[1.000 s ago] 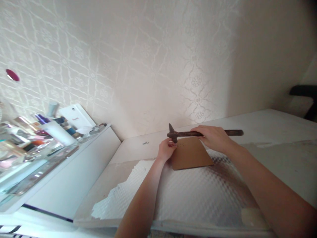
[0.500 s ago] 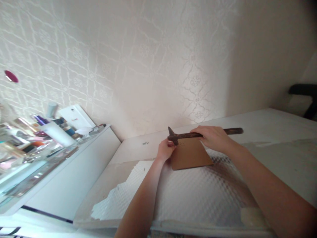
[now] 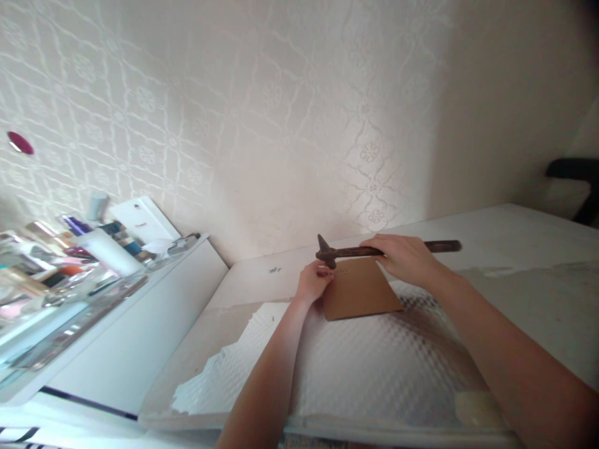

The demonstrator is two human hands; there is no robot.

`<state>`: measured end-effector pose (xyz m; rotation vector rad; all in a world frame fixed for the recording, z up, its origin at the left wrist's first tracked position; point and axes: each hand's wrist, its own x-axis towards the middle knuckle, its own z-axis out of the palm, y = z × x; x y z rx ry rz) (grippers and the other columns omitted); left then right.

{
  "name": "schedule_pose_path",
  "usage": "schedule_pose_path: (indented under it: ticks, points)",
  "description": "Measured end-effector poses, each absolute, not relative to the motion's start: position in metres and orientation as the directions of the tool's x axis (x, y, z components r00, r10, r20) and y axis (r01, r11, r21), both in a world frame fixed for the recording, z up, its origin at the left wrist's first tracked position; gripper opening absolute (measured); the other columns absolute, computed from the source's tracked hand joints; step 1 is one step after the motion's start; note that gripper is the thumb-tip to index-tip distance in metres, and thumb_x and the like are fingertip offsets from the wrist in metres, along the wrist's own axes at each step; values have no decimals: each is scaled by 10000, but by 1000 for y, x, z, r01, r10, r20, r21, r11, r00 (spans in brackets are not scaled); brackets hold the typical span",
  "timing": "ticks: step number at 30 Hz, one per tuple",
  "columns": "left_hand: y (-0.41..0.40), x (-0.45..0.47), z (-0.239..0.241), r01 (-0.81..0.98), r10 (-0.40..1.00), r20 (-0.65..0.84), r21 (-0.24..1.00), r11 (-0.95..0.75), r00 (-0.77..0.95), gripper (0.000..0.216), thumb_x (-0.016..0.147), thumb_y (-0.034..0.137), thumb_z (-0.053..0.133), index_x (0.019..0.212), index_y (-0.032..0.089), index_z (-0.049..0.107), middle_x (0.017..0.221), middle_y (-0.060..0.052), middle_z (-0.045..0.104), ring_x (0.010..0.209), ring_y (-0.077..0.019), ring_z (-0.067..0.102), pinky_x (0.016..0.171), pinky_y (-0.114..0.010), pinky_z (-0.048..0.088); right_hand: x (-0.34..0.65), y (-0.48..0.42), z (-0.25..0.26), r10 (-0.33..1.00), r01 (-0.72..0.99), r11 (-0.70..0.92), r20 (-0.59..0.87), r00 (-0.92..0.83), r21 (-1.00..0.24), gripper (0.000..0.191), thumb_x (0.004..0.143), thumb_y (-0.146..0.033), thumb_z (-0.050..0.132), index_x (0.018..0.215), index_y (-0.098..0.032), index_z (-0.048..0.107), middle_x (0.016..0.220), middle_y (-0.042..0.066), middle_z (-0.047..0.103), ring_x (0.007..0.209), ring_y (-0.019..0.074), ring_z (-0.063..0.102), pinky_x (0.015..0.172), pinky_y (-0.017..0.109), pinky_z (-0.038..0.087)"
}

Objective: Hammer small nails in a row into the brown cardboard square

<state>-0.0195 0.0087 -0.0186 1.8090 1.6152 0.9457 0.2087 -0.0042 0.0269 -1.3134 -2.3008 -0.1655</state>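
My right hand (image 3: 406, 257) is wrapped round the handle of a dark hammer (image 3: 349, 251), held level with its head at the left. The head hovers just above the far left corner of a brown board (image 3: 358, 288) that lies on white bubble wrap (image 3: 346, 365). My left hand (image 3: 313, 280) rests at that corner, fingers pinched right below the hammer head. What they pinch is too small to make out. Tiny dots, perhaps nails or holes, show in the board near the head.
The white table (image 3: 515, 237) meets a patterned wall. A few small dark bits (image 3: 274, 270) lie near the wall. To the left a white shelf (image 3: 116, 312) carries a clear tray of cosmetics (image 3: 65, 255). A dark chair part (image 3: 573, 171) shows at the far right.
The hammer head has bobbed slightly up and down over the board's corner. Both hands have stayed where they were.
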Motion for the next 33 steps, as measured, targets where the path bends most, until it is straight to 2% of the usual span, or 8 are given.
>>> schedule_pose_path:
  ticks: [7, 12, 18, 24, 29, 33]
  points:
    - [8, -20, -16, 598, 991, 99, 790, -135, 92, 260, 663, 55, 665, 902, 153, 628, 821, -38, 709, 784, -170, 657, 723, -272, 495, 209, -4, 27, 790, 835, 534, 431, -436, -134, 369, 807, -145, 457, 1107, -270, 632, 1065, 11, 670, 938, 197, 609, 679, 272, 419]
    - [6, -21, -15, 569, 990, 102, 811, -138, 94, 307, 667, 47, 660, 949, 160, 621, 841, -35, 706, 779, -151, 651, 738, -264, 488, 209, -4, 27, 782, 841, 522, 473, -406, -142, 372, 813, -151, 454, 1125, -264, 622, 1103, 15, 657, 956, 193, 603, 688, 270, 421]
    - [7, -22, -16, 598, 988, 121, 787, -152, 93, 240, 661, 62, 670, 882, 141, 622, 796, -40, 696, 743, -163, 643, 687, -263, 483, 209, -4, 27, 790, 841, 527, 436, -431, -123, 371, 802, -135, 454, 1093, -276, 636, 1064, 2, 670, 937, 200, 610, 670, 274, 415]
    - [6, -21, -16, 559, 990, 104, 817, -137, 90, 279, 666, 46, 663, 921, 147, 612, 838, -43, 705, 769, -153, 650, 723, -259, 486, 208, -5, 28, 774, 835, 533, 476, -417, -136, 377, 818, -143, 440, 1131, -257, 617, 1114, 13, 654, 976, 196, 600, 706, 271, 419]
    - [8, -21, -17, 601, 992, 106, 789, -129, 75, 212, 658, 67, 675, 850, 142, 624, 802, -42, 705, 763, -170, 652, 721, -278, 490, 208, -5, 28, 787, 834, 537, 429, -443, -125, 385, 807, -129, 438, 1107, -272, 632, 1074, -1, 670, 958, 200, 607, 681, 270, 417]
    - [10, -22, -19, 569, 991, 101, 811, -136, 92, 273, 666, 58, 665, 918, 153, 621, 816, -36, 704, 769, -162, 652, 713, -263, 485, 208, -4, 27, 773, 833, 537, 471, -424, -133, 389, 808, -133, 446, 1126, -267, 625, 1091, 7, 664, 958, 190, 607, 693, 265, 422]
